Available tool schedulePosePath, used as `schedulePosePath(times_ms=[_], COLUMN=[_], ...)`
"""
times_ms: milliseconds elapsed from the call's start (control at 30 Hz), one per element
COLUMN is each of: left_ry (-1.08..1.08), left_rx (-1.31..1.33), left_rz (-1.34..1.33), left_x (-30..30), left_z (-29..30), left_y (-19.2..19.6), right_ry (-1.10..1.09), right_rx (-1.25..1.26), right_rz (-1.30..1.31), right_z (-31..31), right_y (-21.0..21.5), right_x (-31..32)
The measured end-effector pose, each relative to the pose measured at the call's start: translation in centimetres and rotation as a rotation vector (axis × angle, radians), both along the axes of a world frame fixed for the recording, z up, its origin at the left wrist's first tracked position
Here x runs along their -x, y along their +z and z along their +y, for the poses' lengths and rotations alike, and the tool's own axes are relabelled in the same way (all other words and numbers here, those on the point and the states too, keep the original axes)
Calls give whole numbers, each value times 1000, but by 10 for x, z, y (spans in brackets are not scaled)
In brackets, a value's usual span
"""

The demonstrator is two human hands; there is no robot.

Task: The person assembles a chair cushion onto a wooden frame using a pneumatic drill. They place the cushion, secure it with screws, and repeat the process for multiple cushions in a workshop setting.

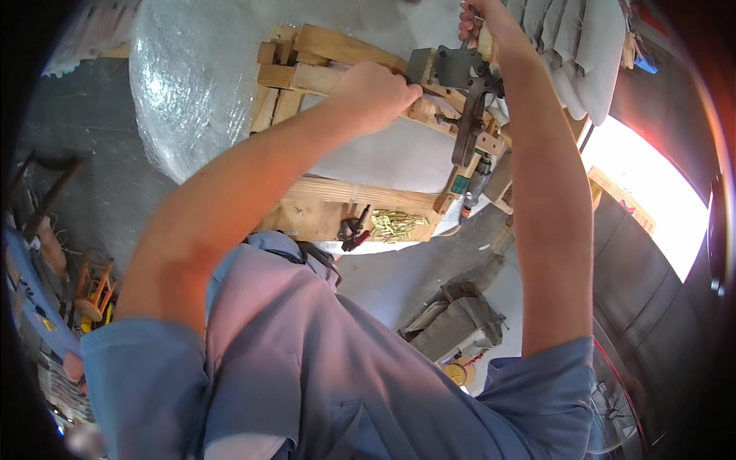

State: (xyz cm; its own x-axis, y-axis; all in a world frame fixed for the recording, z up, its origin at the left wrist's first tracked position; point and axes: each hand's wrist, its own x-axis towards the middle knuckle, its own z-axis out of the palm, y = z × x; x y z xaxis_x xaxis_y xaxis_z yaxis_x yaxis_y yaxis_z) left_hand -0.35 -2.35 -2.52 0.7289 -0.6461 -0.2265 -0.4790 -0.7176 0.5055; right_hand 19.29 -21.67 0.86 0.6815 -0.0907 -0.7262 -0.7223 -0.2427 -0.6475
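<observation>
My left hand [374, 96] is closed at the wooden frame [314, 79], its thumb against the edge of a dark metal block; what its fingers hold is hidden. At the top, my right hand [487, 21] wraps round the handle of a dark metal clamp-like tool [464, 69]. A long arm of this tool reaches down over the frame's right corner. Below lie a heap of brass-coloured screws or pins [395, 225] and a small dark hand tool with a red part [354, 228], both on a wooden board [310, 218]. A pale grey panel [383, 157] fills the frame's middle.
Clear plastic wrap [188, 84] covers the worktop. A cylindrical power tool [477, 184] lies by the frame's right end. Grey padded sheets [571, 54] stand at the upper right. A grey metal object [456, 326] and a fan [617, 406] are lower down.
</observation>
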Motion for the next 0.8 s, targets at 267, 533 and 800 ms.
schedulePosePath(times_ms=[267,533,800], left_ry=[26,14,62], left_rx=[-69,-148,-152], left_rz=[17,-99,-133], left_x=[1,1,3], left_z=[-4,-7,-19], left_y=[15,14,22], right_ry=[-17,-35,51], right_rx=[1,-145,-81], right_rz=[-10,-64,-737], right_z=[0,-9,-58], right_y=[1,-29,7], right_x=[-4,-20,97])
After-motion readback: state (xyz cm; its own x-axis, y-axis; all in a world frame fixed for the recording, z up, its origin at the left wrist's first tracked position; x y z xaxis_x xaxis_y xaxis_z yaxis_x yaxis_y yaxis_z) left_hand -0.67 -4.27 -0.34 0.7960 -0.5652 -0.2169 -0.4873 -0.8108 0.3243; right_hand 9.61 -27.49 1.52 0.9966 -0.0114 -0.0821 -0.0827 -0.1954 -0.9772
